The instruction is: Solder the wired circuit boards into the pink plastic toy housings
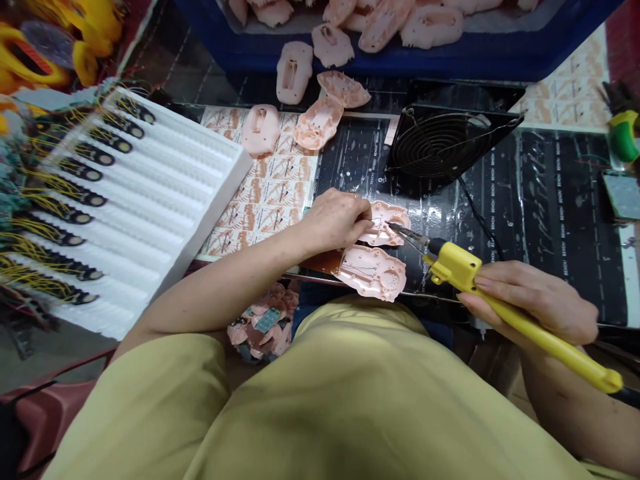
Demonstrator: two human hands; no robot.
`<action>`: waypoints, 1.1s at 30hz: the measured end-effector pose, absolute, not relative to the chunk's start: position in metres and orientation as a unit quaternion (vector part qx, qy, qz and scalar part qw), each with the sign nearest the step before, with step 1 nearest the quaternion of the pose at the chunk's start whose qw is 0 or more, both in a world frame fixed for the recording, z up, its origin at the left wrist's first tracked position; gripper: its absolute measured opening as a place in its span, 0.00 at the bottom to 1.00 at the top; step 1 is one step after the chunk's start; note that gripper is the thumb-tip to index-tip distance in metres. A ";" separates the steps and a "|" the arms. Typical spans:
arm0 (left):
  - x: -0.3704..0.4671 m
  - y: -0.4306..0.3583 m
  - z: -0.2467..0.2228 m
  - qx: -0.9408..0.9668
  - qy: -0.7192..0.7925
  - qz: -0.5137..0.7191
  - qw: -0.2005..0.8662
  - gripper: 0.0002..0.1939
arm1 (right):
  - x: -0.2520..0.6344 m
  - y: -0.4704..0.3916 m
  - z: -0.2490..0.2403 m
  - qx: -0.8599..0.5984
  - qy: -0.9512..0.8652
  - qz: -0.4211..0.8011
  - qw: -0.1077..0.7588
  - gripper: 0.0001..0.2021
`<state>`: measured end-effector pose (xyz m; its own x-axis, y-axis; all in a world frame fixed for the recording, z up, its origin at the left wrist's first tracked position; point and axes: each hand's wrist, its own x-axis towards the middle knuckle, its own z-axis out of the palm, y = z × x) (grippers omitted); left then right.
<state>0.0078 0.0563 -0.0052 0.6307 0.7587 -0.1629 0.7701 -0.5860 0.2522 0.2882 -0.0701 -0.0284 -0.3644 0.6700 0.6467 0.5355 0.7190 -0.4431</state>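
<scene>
Lying open side up on the black, letter-printed work surface (535,200), close in front of the torso, the farther pale-pink plastic shell half (397,215) was turned so that, it seemed, its moulded posts could be reached from above. Over its left end the left hand (337,220) was placed with fingertips drawn close together, probably for steadying; whether anything thin was pinched between them could not be told. From the opposite side a yellow plastic, gun-shaped tool with a slim metal tip (457,267) was gripped firmly around its handle by the right hand (543,300), its tip being pointed into the shell; contact could not be confirmed.

Just beside, on the torso side, a second pale-pink shell half with thin wires inside (370,272) was laid likewise. Beyond, a square black fan with a ring-wire guard (440,143) was positioned near the work, perhaps for fumes. At the left, black strips with yellow wires (87,193) were set in rows on a grooved white foam tray (200,157), presumably against tangling. Farther off, more pink shells were held in a deep-blue plastic bin (380,67).
</scene>
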 end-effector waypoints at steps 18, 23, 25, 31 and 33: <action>0.006 0.057 -0.011 0.900 0.416 0.016 0.130 0.11 | 0.289 -0.071 -0.031 -0.361 -0.802 0.117 0.461 0.19; 0.007 0.057 -0.008 0.896 0.423 -0.008 0.131 0.12 | 0.283 -0.068 -0.034 -0.359 -0.797 0.121 0.471 0.19; 0.007 0.057 -0.008 0.896 0.423 -0.012 0.130 0.12 | 0.281 -0.065 -0.033 -0.352 -0.799 0.116 0.474 0.18; 0.006 0.057 -0.009 0.900 0.418 0.000 0.120 0.12 | 0.277 -0.058 -0.027 -0.324 -0.830 0.078 0.447 0.13; 0.006 0.057 -0.009 0.902 0.417 0.004 0.116 0.12 | 0.279 -0.059 -0.023 -0.330 -0.826 0.084 0.449 0.12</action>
<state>0.0062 0.0568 -0.0091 0.6527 0.7523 -0.0897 0.7505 -0.6258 0.2126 0.2785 -0.0592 -0.0232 -0.3787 0.6213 0.6859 0.4698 0.7676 -0.4359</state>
